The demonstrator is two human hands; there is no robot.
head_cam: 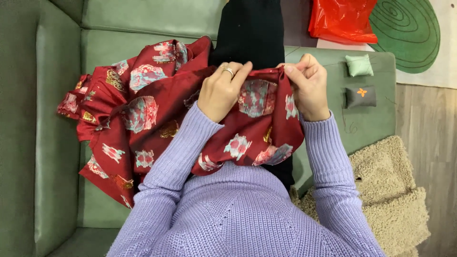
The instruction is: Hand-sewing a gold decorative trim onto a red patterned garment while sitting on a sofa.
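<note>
Your left hand [220, 93] and right hand [308, 85] each pinch the far edge of the red patterned cloth [143, 119] on your lap. Most of it lies bunched to the left on the green sofa [57, 95], not yet handled.

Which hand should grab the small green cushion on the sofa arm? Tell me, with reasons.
Probably the right hand. It pinches the red fabric edge on the side nearest the green cushion, while the left hand sits farther away and would have to cross over.
</note>
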